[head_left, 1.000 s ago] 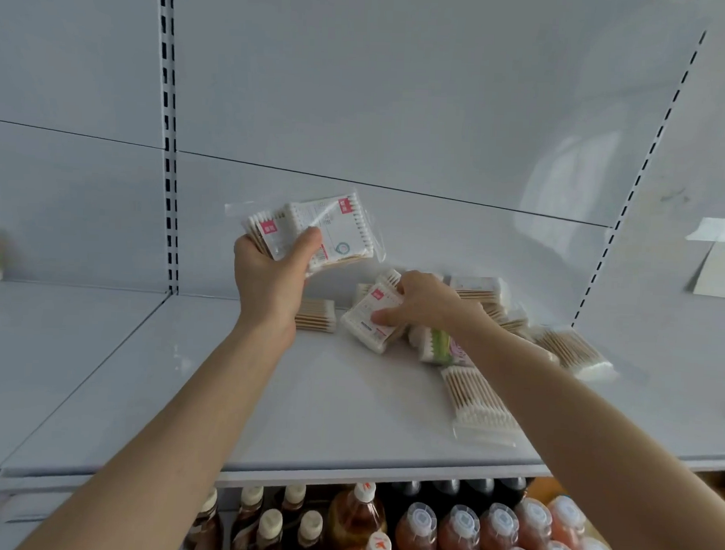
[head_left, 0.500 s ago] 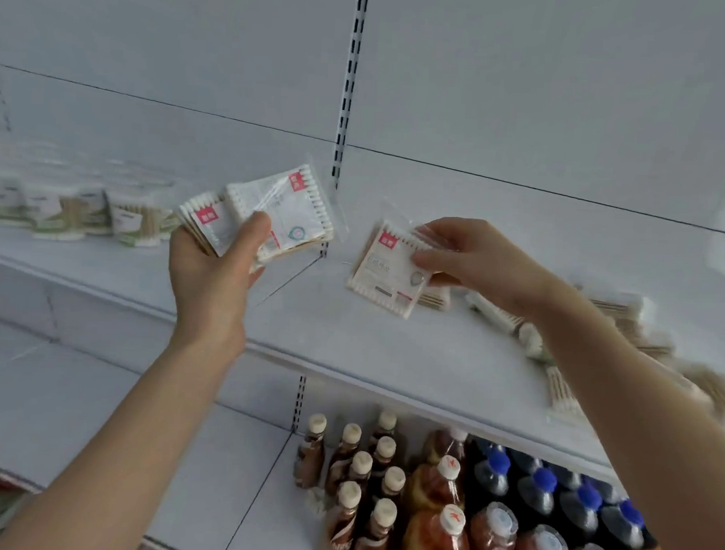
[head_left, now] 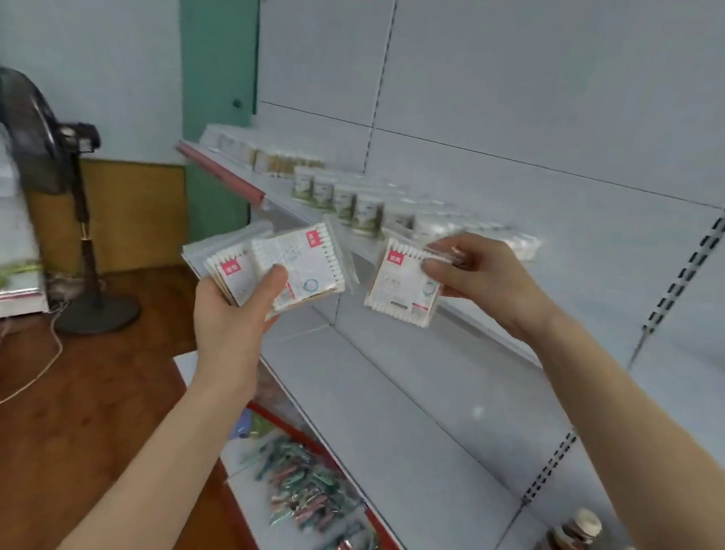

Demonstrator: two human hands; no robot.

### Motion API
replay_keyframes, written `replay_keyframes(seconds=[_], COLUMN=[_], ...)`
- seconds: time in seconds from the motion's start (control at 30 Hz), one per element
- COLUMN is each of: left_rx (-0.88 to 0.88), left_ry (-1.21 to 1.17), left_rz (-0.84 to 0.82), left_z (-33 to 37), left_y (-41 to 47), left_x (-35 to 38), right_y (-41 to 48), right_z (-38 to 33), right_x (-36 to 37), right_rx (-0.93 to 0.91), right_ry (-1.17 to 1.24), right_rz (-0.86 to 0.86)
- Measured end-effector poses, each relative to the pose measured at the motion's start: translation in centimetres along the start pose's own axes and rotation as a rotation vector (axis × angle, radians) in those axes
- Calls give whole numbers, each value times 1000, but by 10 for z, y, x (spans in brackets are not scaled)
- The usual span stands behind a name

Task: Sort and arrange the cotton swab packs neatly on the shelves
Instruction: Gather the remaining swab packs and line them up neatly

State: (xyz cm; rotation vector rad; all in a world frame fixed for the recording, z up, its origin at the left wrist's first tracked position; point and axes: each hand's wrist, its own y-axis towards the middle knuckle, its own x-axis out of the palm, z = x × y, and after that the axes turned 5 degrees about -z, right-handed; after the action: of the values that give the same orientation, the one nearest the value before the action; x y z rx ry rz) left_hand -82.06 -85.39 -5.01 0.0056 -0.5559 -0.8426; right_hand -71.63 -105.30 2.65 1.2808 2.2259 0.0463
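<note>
Two bare forearms reach up from the bottom edge toward a white metal shelving unit. The left hand (head_left: 232,323) is clamped on a fanned stack of flat clear-plastic cotton swab packs with pink labels (head_left: 278,267); the thumb presses across the front of the stack near its lower edge, the fingers are hidden behind, and most of the stack stands above and to the right of the grip, tilted slightly. The right hand (head_left: 483,280) pinches a single square clear-plastic cotton swab pack with a pink corner label (head_left: 402,287) by its upper right corner, thumb in front and fingers behind, so the pack hangs below and to the left of the fingertips, in the air in front of the shelves and apart from the stack. Below the hands, a bare white shelf board (head_left: 408,422) slopes away, with a heap of pastel plastic clothes pegs (head_left: 305,492) on the shelf beneath it and brown bottles with cream caps (head_left: 578,538) at the lower right. Beyond the hands, the upper white shelf with a red front strip (head_left: 228,169) carries rows of round white tubs with green labels (head_left: 347,201). Farther left stands a dark pedestal fan (head_left: 46,153) on a wooden floor (head_left: 76,408).
</note>
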Motion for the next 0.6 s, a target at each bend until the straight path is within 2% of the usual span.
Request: replay_keyframes(seconds=[0.27, 0.6], left_rx=[-29, -25], left_ry=[138, 158], left_rz=[75, 33], left_z=[18, -2], left_y=[125, 285], left_x=[-141, -200], right_y=[134, 294], right_z=[-12, 5], right_x=[163, 260], right_rx=[-40, -100], right_ry=[-43, -149], right_rz=[0, 35])
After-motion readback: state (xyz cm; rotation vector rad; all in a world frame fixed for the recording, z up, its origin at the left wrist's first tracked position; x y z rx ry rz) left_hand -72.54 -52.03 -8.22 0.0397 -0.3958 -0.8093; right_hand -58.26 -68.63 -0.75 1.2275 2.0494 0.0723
